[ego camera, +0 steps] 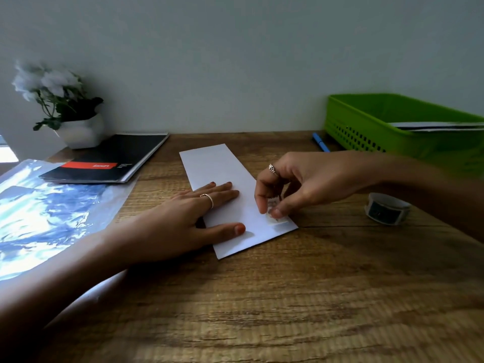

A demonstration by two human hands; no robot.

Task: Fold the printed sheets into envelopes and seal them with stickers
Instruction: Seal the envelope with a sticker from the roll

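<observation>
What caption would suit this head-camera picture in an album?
Left hand flat on a folded white sheet while the right hand presses a sticker onto its edge.

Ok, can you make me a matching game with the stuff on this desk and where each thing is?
Things:
1. blue pen
2. sticker roll
3. flower pot
4. folded sheet

Places:
A. far left corner
B. under the left hand
C. beside the green basket
D. right of the right hand

Pairs: 1-C, 2-D, 3-A, 4-B
</observation>
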